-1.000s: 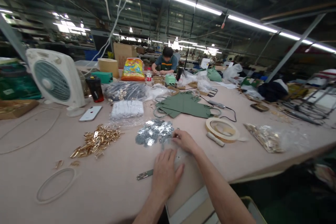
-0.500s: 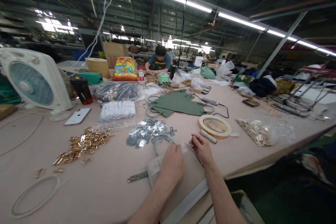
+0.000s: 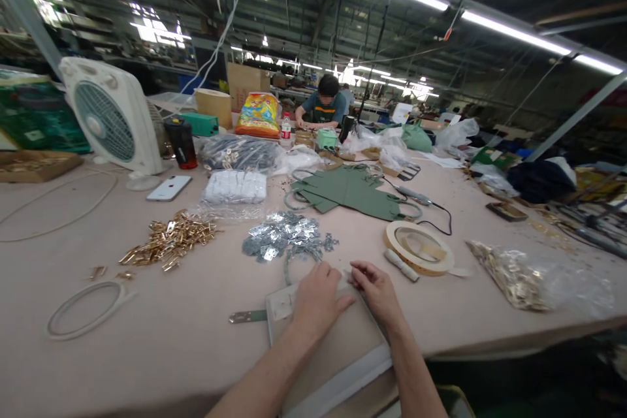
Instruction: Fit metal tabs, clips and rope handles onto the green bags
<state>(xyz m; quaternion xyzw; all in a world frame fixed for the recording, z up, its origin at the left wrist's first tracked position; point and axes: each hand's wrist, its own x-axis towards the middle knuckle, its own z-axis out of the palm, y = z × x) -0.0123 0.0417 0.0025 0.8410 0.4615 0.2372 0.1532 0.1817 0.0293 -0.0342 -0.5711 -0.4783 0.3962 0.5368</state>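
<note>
Laying our left hand flat, fingers loosely bent around nothing we can see, we cover much of the beige bag panel on the table, whose lower end the frame crops. Our right hand curls at its top corner, fingertips nearly closed; whether they pinch anything, we cannot tell. The metal-tipped green strap vanishes at the panel's left edge.

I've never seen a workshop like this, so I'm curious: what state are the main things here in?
beige panel, lying down, partly hidden
left hand, resting on the panel
right hand, fingers curled at its far edge, grip unclear
green strap, sticking out past its left side
gold pieces, loosely heaped
silver plates, loosely heaped
tape roll, lying flat, end loose
phone, lying flat
fan, upright
tumbler, upright
</note>
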